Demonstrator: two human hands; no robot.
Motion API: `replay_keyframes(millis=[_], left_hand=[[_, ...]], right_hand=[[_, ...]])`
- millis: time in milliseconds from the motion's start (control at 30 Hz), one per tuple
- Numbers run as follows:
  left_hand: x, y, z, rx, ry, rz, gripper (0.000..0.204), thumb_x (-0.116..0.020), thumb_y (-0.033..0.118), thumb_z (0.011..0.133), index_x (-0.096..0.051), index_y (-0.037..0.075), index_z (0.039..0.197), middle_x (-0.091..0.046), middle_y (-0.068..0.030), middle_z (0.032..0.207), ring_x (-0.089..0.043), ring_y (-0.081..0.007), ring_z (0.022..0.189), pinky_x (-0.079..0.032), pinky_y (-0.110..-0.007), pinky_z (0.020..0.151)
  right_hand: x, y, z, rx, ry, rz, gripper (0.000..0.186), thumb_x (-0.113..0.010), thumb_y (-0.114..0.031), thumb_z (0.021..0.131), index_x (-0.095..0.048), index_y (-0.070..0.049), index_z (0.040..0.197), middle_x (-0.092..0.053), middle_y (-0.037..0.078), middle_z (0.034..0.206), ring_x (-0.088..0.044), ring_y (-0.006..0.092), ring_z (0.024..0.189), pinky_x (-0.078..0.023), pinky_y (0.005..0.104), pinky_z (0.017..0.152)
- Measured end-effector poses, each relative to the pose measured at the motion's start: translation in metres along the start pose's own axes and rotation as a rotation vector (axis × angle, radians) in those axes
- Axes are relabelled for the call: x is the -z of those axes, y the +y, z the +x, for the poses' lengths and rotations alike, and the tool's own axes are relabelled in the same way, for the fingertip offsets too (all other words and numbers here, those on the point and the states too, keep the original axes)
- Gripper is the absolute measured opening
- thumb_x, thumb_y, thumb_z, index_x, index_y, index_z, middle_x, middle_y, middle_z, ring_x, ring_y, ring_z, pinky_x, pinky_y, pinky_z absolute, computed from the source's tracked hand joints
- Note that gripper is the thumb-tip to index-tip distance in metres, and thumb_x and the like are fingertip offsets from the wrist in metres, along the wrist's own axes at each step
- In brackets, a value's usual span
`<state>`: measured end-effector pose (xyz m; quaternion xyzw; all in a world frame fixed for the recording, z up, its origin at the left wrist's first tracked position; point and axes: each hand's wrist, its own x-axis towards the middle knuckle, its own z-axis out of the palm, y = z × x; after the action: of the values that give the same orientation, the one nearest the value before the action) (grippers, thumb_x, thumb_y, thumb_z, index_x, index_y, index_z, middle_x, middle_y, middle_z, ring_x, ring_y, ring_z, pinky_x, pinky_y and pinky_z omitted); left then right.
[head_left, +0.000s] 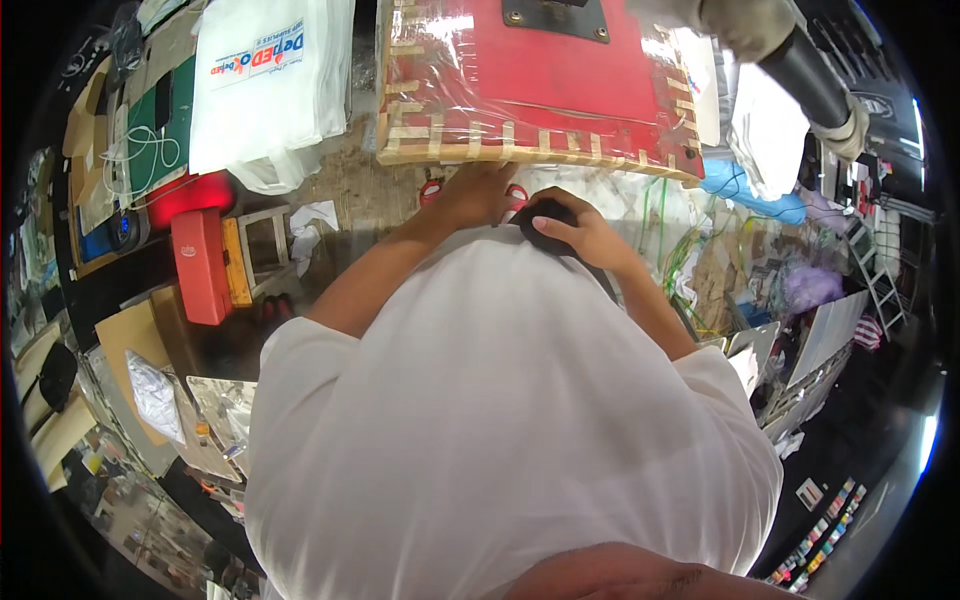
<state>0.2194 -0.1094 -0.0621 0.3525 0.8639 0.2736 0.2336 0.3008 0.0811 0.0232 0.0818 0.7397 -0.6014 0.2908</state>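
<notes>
My right hand (590, 232) is curled over a dark, rounded object (549, 222) in front of my white shirt; its kind does not show. Close beside it, my left hand (478, 195) reaches forward below the near edge of a red panel (575, 80), with its fingertips partly hidden. This panel is covered in clear plastic, with strips of tan tape along its border and a black metal plate (560, 18) fixed on top. To the left of the panel lies a stack of white bags (240, 110) with a printed patch.
A red box-shaped thing (200, 268) stands at the left beside a wooden frame (262, 240). A black bar with pale wrapping (815, 85) juts in at upper right. Green cords (680, 250), blue plastic (755, 190) and a stepladder (875, 270) lie to the right.
</notes>
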Motion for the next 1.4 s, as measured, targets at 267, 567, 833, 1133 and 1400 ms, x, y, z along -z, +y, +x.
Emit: replay_keyframes(millis=[267, 567, 833, 1133, 1400], left_hand=[[-0.020, 0.002, 0.004, -0.119, 0.278, 0.017, 0.059, -0.071, 0.017, 0.074, -0.050, 0.002, 0.128, -0.051, -0.0171, 0.131, -0.045, -0.0357, 0.124, -0.038, -0.046, 0.103], [-0.013, 0.001, 0.000, 0.000, 0.411, -0.048, 0.053, -0.070, 0.014, 0.073, -0.055, 0.000, 0.122, -0.047, -0.0187, 0.134, -0.044, -0.0358, 0.126, -0.038, -0.045, 0.106], [-0.008, -0.017, 0.002, 0.043, 0.257, 0.049, 0.058, -0.070, 0.026, 0.079, -0.052, -0.002, 0.127, -0.042, -0.0186, 0.141, -0.038, -0.0346, 0.133, -0.034, -0.042, 0.111], [0.010, -0.028, 0.004, 0.084, 0.055, -0.053, 0.056, -0.071, 0.029, 0.079, -0.056, -0.006, 0.121, -0.042, -0.0229, 0.140, -0.036, -0.0388, 0.132, -0.033, -0.041, 0.111], [0.004, -0.027, 0.008, 0.070, 0.042, -0.053, 0.064, -0.072, 0.036, 0.079, -0.055, -0.007, 0.124, -0.038, -0.0235, 0.144, -0.034, -0.0373, 0.134, -0.032, -0.040, 0.111]], right_hand=[[0.011, 0.015, 0.018, 0.128, 0.080, -0.111, 0.043, -0.070, -0.034, 0.087, -0.058, -0.007, 0.119, -0.063, 0.011, 0.112, -0.059, 0.0234, 0.104, -0.044, 0.0347, 0.094], [0.029, 0.028, 0.075, 0.681, 0.282, -0.816, 0.049, -0.067, -0.018, 0.086, -0.049, -0.009, 0.131, -0.054, 0.019, 0.126, -0.051, 0.0388, 0.117, -0.042, 0.0458, 0.100], [0.080, 0.043, 0.199, 0.593, 0.666, -1.179, 0.038, -0.065, -0.029, 0.085, -0.061, -0.012, 0.119, -0.060, 0.014, 0.121, -0.054, 0.0380, 0.113, -0.044, 0.0474, 0.093], [0.029, -0.003, 0.241, 0.773, 0.480, -1.215, 0.041, -0.068, -0.033, 0.082, -0.063, -0.013, 0.118, -0.061, 0.014, 0.120, -0.054, 0.0374, 0.114, -0.042, 0.0481, 0.097], [0.039, -0.018, 0.265, 0.646, 0.340, -1.303, 0.044, -0.070, -0.036, 0.079, -0.065, -0.015, 0.117, -0.062, 0.015, 0.120, -0.053, 0.0369, 0.116, -0.040, 0.0486, 0.099]])
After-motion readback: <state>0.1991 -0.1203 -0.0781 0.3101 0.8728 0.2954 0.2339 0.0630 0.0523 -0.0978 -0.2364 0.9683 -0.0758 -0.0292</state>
